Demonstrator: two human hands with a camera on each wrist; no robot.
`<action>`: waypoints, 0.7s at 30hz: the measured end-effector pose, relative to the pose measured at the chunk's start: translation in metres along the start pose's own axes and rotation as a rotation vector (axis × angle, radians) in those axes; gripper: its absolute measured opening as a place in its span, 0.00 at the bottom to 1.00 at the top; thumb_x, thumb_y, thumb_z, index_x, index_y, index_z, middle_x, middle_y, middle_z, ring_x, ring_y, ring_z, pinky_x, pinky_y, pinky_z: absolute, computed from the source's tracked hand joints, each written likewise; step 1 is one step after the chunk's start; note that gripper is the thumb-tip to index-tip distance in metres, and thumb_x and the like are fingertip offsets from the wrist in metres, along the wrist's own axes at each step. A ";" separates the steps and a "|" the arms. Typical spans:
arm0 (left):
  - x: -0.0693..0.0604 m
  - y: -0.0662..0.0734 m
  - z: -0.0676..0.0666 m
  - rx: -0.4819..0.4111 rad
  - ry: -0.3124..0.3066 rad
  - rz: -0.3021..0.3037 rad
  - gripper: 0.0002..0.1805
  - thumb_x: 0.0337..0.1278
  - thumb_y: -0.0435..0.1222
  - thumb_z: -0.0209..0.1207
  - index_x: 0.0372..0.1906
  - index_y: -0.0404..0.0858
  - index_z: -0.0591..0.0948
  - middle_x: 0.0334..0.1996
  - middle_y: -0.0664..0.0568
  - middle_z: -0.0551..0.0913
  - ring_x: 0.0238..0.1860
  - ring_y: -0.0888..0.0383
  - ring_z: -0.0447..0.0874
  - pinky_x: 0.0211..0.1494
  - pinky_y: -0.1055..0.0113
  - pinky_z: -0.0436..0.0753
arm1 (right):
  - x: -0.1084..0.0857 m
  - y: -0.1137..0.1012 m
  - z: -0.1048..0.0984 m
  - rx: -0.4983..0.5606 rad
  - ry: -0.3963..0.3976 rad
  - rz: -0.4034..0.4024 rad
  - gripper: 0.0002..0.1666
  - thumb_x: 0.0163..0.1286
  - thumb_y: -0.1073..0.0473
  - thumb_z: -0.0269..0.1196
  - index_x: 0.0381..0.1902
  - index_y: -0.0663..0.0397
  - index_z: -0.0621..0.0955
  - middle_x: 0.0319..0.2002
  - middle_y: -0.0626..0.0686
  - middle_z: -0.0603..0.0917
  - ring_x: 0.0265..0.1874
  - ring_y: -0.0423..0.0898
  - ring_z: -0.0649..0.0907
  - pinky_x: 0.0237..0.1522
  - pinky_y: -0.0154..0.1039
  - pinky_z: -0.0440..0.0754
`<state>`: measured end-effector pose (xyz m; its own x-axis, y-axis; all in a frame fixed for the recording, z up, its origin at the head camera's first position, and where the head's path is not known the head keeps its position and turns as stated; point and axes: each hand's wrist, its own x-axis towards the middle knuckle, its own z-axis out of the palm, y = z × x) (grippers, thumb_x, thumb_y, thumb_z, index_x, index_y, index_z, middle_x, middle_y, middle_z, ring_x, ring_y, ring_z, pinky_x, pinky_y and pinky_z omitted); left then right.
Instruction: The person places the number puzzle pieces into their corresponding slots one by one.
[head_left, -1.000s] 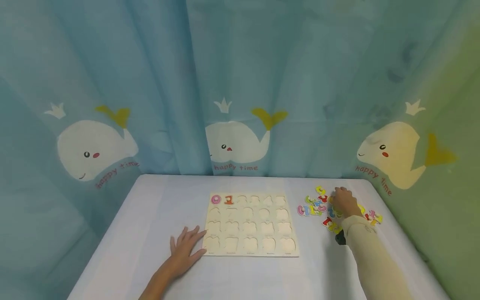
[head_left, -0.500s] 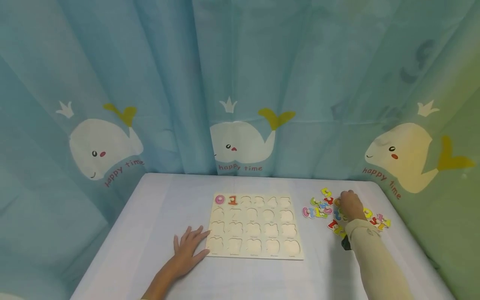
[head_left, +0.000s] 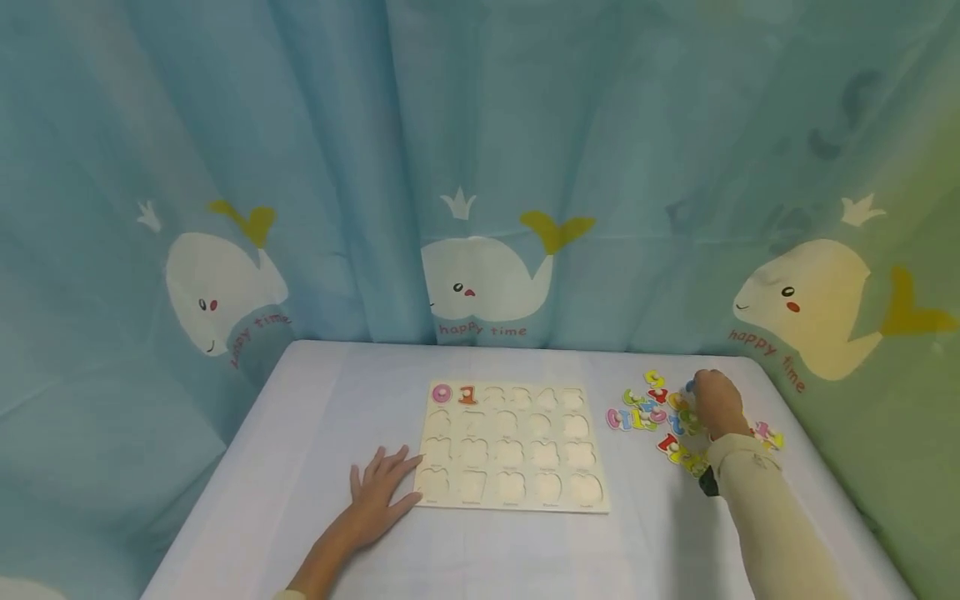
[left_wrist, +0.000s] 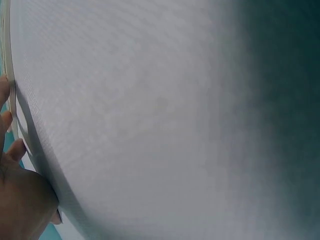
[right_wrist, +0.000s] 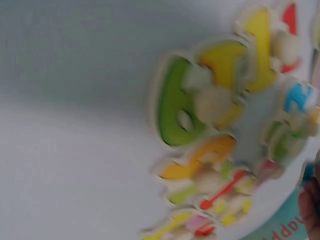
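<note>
A pale wooden number puzzle board (head_left: 525,510) lies on the table, with a pink 0 (head_left: 442,393) and an orange-red 1 (head_left: 467,395) in its top left recesses. My left hand (head_left: 377,498) rests with fingers spread, its fingertips at the board's left edge; the left wrist view shows part of that hand (left_wrist: 22,200). Over the loose number pieces (head_left: 643,414) at the right, my right hand (head_left: 720,404) pinches a blue number puzzle piece (head_left: 691,386). In the right wrist view the blue piece (right_wrist: 308,172) shows only partly beside the fingers (right_wrist: 311,202); its numeral is unreadable.
Knobbed pieces, including a green 6 (right_wrist: 175,107), lie close together, some overlapping, under and around the right hand. A blue curtain (head_left: 337,167) with printed whales hangs behind the white table (head_left: 322,400). The sleeve (head_left: 772,508) crosses the table's right side.
My right hand has moved slightly right and up among the pieces, and a blue piece now shows at its fingertips. The head view has shifted a little; the left hand stays by the board.
</note>
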<state>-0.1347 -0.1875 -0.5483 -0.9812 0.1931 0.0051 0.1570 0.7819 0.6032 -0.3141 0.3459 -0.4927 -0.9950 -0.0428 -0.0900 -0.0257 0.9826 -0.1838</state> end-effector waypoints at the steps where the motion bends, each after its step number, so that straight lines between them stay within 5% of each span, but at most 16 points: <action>1: 0.000 0.000 0.000 -0.002 -0.002 0.001 0.28 0.60 0.47 0.58 0.65 0.46 0.70 0.67 0.42 0.63 0.69 0.34 0.43 0.60 0.31 0.29 | 0.004 0.003 -0.002 0.002 -0.005 -0.016 0.17 0.52 0.78 0.66 0.40 0.81 0.74 0.32 0.69 0.79 0.37 0.67 0.80 0.43 0.60 0.76; 8: 0.001 0.001 -0.002 -0.005 -0.002 -0.001 0.28 0.60 0.46 0.59 0.65 0.45 0.70 0.67 0.41 0.63 0.69 0.34 0.44 0.60 0.31 0.29 | 0.016 -0.006 -0.012 0.139 -0.101 -0.008 0.09 0.65 0.70 0.59 0.39 0.76 0.78 0.34 0.65 0.82 0.36 0.59 0.81 0.42 0.54 0.79; 21: 0.000 0.003 -0.003 -0.005 0.006 0.014 0.28 0.60 0.47 0.59 0.65 0.45 0.71 0.67 0.40 0.64 0.69 0.33 0.44 0.60 0.30 0.30 | 0.023 -0.059 -0.004 0.133 -0.149 -0.120 0.11 0.67 0.65 0.59 0.37 0.73 0.80 0.29 0.57 0.81 0.28 0.49 0.78 0.36 0.45 0.80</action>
<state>-0.1348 -0.1863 -0.5440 -0.9796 0.2001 0.0184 0.1699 0.7761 0.6073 -0.3359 0.2878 -0.4800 -0.9601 -0.1936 -0.2018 -0.1200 0.9369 -0.3283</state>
